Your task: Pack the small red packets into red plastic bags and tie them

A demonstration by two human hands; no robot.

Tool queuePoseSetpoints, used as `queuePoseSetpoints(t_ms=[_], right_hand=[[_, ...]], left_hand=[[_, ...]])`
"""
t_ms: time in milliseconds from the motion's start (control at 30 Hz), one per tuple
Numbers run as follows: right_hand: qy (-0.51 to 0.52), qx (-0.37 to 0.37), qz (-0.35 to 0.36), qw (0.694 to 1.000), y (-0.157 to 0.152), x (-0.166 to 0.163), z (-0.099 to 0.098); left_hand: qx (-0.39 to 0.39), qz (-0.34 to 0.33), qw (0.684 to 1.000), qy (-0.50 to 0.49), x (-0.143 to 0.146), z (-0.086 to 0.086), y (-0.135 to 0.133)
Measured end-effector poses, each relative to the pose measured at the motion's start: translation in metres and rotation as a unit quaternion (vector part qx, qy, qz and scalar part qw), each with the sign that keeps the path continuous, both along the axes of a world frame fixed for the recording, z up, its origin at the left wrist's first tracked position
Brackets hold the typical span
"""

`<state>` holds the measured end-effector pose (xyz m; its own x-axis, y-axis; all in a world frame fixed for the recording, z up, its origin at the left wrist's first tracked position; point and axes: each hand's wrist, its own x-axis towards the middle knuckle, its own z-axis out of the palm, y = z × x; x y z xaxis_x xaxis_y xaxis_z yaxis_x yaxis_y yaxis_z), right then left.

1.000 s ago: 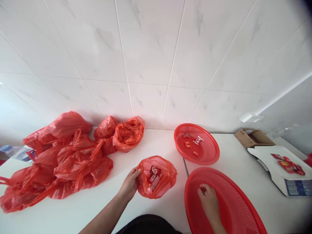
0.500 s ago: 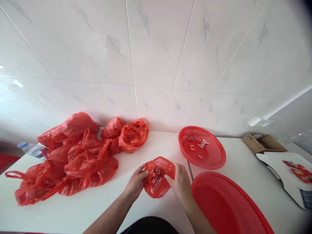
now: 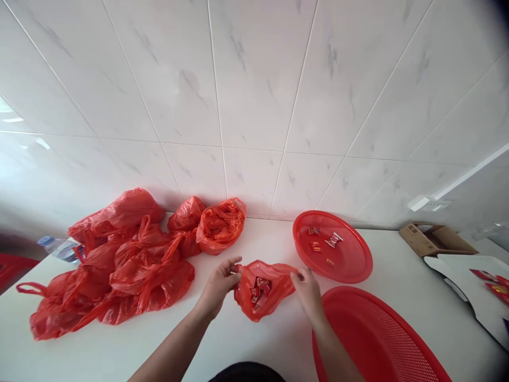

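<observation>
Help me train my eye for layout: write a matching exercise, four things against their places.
1. Cardboard box
2. Plastic bottle
3. Smaller basket
4. Bag showing wrapped packets

A. Between the larger basket and the wall
B. Held by left hand and right hand
C. Under the wall socket
D. Beside the piled bags

Pairs: 1-C, 2-D, 3-A, 4-B

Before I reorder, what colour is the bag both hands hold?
The bag is red, clearest in the head view.

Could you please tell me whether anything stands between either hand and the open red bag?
Nothing visible does: the left hand and right hand already hold opposite sides of the open red bag, with wrapped packets inside.
</observation>
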<state>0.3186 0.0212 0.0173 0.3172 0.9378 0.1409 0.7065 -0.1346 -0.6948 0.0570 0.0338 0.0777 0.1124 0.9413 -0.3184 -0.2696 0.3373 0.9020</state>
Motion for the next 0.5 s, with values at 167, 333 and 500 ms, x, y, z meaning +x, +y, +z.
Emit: queuePoseSetpoints(t_ms=[167,333,500], right_hand=[[0.246,-0.009,0.005,0.969,-0.005,0.038,0.042],[0.453,0.077,0.101,0.882,-0.012,0.018,0.077],[0.481,0.033,0.126,0.867,-0.023,-0.036,0.099]], left_hand=[[0.159,0.079,0.968,0.176,-0.027,0.046,0.013],[0.265,-0.042,0.927,0.262,-0.018,0.084,-0.002],[0.288,-0.101,0.925,0.225,0.006,0.095,-0.018]])
